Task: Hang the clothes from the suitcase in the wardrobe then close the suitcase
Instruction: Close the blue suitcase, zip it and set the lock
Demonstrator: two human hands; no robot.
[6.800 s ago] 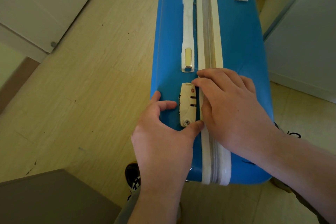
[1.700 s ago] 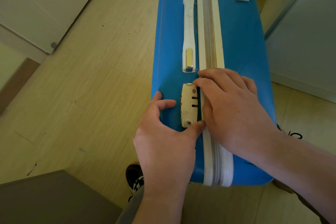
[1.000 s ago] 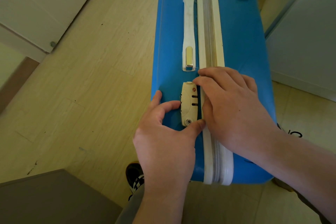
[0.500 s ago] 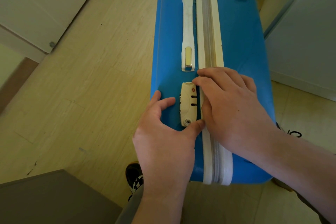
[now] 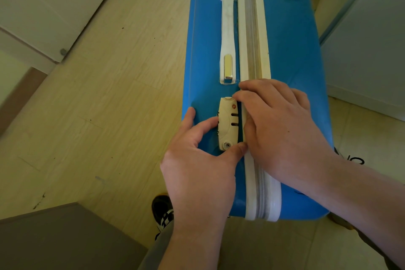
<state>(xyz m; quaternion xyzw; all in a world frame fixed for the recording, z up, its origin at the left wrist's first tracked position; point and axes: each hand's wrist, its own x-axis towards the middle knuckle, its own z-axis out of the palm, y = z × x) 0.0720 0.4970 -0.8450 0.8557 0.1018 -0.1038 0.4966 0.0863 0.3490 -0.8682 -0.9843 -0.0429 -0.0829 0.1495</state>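
The blue hard-shell suitcase (image 5: 291,35) stands shut on its edge on the floor, its white zipper band (image 5: 253,28) running up the middle. A cream combination lock (image 5: 229,123) sits left of the band, below the white carry handle (image 5: 228,28). My left hand (image 5: 197,166) pinches the lock, the index fingertip on the dials at its left edge and the thumb against its lower end. My right hand (image 5: 282,125) rests bent over the zipper band, fingertips at the lock's upper right edge. What lies beneath that hand is hidden. No clothes are in view.
White cabinet doors (image 5: 43,0) stand at the upper left and a pale grey panel (image 5: 368,46) at the right. A dark grey surface (image 5: 54,239) fills the lower left corner. My shoe (image 5: 162,210) shows on the wood-pattern floor (image 5: 105,105) beside the suitcase.
My left index finger has curled in from the blue shell onto the lock's dials. My right hand and the suitcase have stayed put.
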